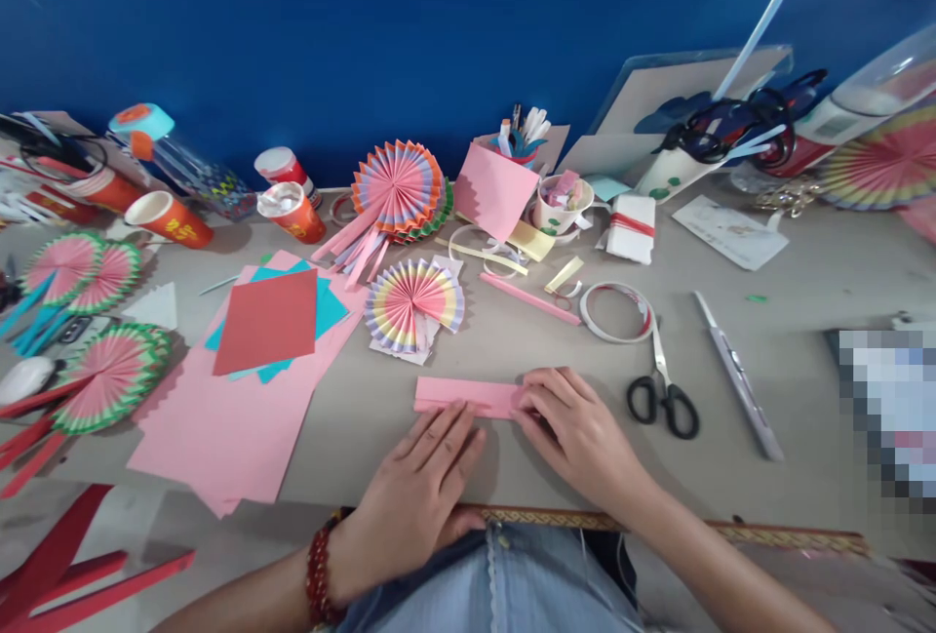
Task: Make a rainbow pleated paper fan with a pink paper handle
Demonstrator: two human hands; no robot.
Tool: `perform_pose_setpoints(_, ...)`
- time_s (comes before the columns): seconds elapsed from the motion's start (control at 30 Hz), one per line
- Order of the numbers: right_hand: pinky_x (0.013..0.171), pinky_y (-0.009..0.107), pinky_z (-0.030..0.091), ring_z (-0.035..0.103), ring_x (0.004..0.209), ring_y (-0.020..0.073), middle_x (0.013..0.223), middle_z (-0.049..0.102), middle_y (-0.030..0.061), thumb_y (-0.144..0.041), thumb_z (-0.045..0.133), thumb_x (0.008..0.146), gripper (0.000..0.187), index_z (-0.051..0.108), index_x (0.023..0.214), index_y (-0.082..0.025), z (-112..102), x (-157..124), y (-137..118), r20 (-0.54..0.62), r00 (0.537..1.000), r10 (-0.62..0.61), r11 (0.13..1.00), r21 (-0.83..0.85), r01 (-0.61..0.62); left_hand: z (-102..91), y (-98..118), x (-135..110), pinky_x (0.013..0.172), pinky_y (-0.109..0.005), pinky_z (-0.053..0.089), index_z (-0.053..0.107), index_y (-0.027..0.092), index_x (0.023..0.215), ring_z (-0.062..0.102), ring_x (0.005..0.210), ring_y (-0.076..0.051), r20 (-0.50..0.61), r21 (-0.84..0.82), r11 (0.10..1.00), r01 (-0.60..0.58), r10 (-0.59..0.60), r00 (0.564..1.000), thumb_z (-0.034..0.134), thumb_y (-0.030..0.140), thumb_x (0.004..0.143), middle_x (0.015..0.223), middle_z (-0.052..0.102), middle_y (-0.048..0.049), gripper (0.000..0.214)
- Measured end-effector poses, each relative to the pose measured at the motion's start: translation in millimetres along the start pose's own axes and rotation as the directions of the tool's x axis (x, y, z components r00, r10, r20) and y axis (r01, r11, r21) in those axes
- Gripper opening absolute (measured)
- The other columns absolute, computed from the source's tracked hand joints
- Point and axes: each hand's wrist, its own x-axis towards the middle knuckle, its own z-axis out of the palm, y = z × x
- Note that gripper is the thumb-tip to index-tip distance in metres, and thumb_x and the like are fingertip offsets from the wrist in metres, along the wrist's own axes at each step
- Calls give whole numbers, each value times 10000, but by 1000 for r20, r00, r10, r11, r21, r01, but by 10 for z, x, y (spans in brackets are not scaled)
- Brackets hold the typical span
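Note:
A folded strip of pink paper lies on the grey table just ahead of me. My left hand rests flat with fingers stretched out, its fingertips pressing the strip's near edge. My right hand has its fingers curled onto the strip's right end, pinching the fold there. A red bead bracelet sits on my left wrist.
Black-handled scissors and a metal ruler lie right of my hands. A tape roll, pink pencil and rainbow paper fan sit beyond. Pink, red and teal sheets lie left, with more fans and red cups.

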Motion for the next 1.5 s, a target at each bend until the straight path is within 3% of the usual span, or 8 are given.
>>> perform_pose_setpoints(0.43, 837, 399, 467, 555, 909, 247, 986, 619, 85, -173, 501, 960, 109, 569, 883, -210, 11, -5, 18, -5, 1000, -10, 1000, 21, 11, 26, -13, 21, 1215, -494, 204, 353, 100, 1541, 230, 1510, -370, -10, -36, 999, -20, 20, 1000, 389, 713, 928, 1616, 294, -218, 868)
perform_pose_setpoints(0.6, 828, 393, 468, 566, 893, 244, 975, 626, 84, -180, 503, 957, 112, 575, 877, -212, 10, 0, 17, -11, 1000, -4, 1000, 15, 4, 29, -16, 16, 1214, -503, 205, 388, 127, 1529, 257, 1498, -367, -12, -19, 999, -38, 38, 999, 360, 715, 933, 1626, 308, -159, 838)
perform_pose_setpoints(1.5, 849, 378, 460, 549, 898, 225, 944, 605, 67, -131, 532, 939, 103, 556, 874, -206, 4, -8, -6, -22, 998, 59, 990, 126, -55, 97, 3, 14, 1223, -517, 157, 426, 144, 1513, 270, 1493, -370, -1, -5, 1000, -22, 22, 1000, 340, 759, 901, 1633, 288, -162, 872)
